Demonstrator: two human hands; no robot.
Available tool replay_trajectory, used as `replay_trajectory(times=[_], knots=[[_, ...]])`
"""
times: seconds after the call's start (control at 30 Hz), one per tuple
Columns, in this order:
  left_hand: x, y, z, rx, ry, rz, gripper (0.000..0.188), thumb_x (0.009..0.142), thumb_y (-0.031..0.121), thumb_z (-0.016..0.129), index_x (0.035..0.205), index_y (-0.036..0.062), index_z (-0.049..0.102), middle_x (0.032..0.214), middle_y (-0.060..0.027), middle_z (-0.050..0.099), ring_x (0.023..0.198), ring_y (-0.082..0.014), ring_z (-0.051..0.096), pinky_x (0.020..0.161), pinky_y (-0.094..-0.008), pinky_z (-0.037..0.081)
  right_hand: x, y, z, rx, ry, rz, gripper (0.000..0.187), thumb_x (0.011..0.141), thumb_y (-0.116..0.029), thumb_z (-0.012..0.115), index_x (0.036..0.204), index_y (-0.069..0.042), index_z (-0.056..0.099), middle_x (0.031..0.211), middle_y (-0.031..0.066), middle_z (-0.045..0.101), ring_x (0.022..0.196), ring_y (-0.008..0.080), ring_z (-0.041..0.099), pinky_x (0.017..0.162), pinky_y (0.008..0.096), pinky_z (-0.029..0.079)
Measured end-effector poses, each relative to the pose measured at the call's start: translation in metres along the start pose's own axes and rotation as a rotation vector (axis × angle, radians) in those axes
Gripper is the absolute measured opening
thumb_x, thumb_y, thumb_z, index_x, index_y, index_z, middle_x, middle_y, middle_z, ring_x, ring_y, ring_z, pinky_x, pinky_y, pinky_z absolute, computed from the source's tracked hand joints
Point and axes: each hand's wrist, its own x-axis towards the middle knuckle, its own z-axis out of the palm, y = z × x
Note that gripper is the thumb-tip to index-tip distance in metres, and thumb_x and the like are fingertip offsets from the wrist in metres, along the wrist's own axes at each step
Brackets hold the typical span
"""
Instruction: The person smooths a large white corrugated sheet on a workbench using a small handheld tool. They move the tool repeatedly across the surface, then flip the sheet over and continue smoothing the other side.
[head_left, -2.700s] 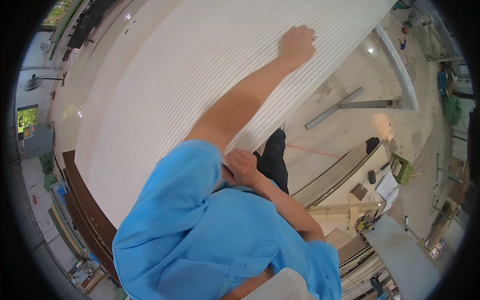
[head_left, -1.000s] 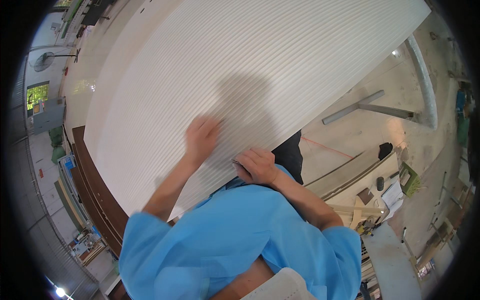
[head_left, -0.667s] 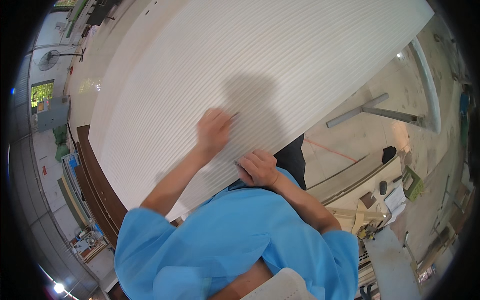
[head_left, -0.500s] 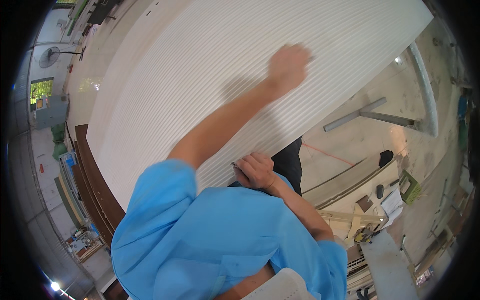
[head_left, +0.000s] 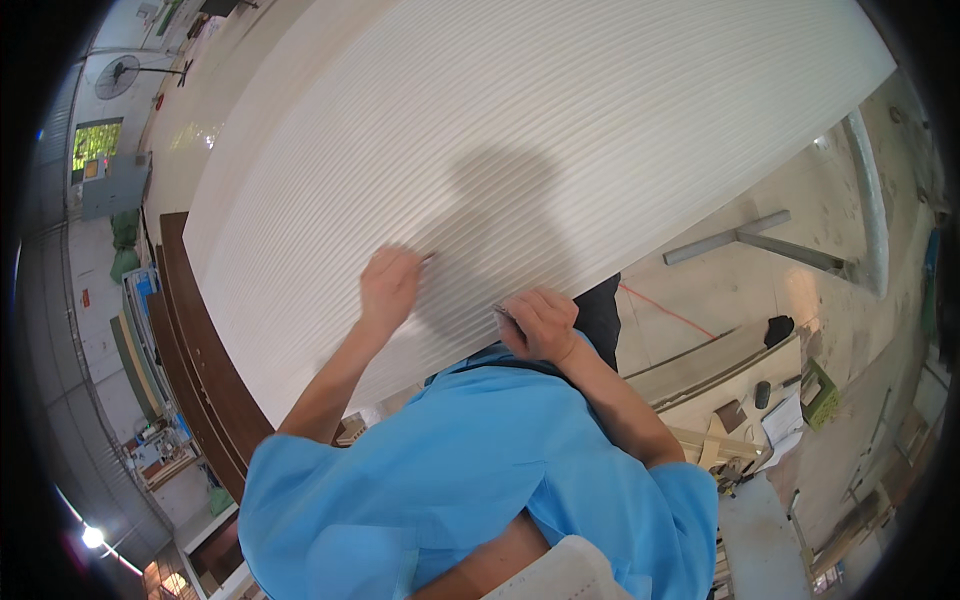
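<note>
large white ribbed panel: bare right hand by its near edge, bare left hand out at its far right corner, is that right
No: the head view shows the bare left hand over the near part of the large white ribbed panel, not at that corner. The bare right hand is indeed by its near edge.

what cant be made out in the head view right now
All in the head view:
- Thin item in the left hand: all but a dark tip hidden by the hand
- Small item in the right hand: mostly covered by the hand
- White ribbed panel: far end cut off by the top edge
- Dark trousers: mostly behind panel and blue shirt
- White papers: marks too small
</note>
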Motion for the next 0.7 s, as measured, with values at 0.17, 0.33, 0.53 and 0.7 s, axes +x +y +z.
replay_trajectory(times=[0.17,0.33,0.53,0.7], knots=[[-0.031,-0.022,-0.020,-0.168,0.016,-0.307,0.008,0.084,0.002,0.076,0.090,0.0036,0.071,0.079,-0.0094,0.062,0.071,-0.0258,0.058,0.064,-0.0373,0.047,0.001,0.001,0.001,-0.042,0.014,-0.020,0.015,0.075,-0.011,0.075,0.085,-0.010,0.065,0.068,0.0016,0.059,0.054,0.0201,0.056,0.048,0.0315,0.042],[0.009,-0.005,0.004,-0.139,0.017,-0.151,0.008,0.085,0.003,0.077,0.087,0.0028,0.069,0.077,-0.0097,0.061,0.069,-0.0246,0.057,0.061,-0.0354,0.045,0.002,0.002,0.000,-0.052,-0.003,-0.031,0.014,0.075,-0.012,0.076,0.085,-0.010,0.066,0.070,0.0021,0.061,0.055,0.0200,0.057,0.048,0.0314,0.043],[0.050,0.027,0.037,-0.289,0.042,-0.232,0.008,0.084,0.002,0.077,0.082,0.0033,0.069,0.075,-0.0091,0.061,0.068,-0.0255,0.058,0.062,-0.0383,0.046,0.001,0.003,0.001,-0.046,-0.003,-0.058,0.011,0.078,-0.014,0.074,0.086,-0.010,0.067,0.070,0.0023,0.061,0.055,0.0199,0.058,0.049,0.0319,0.044],[0.078,0.047,0.052,-0.206,0.026,-0.084,0.006,0.083,0.001,0.074,0.083,0.0042,0.069,0.076,-0.0091,0.062,0.071,-0.0283,0.060,0.063,-0.0401,0.047,-0.002,0.003,-0.002,-0.034,-0.047,-0.071,0.013,0.077,-0.015,0.073,0.087,-0.010,0.067,0.073,0.0020,0.062,0.057,0.0190,0.058,0.051,0.0320,0.044]])
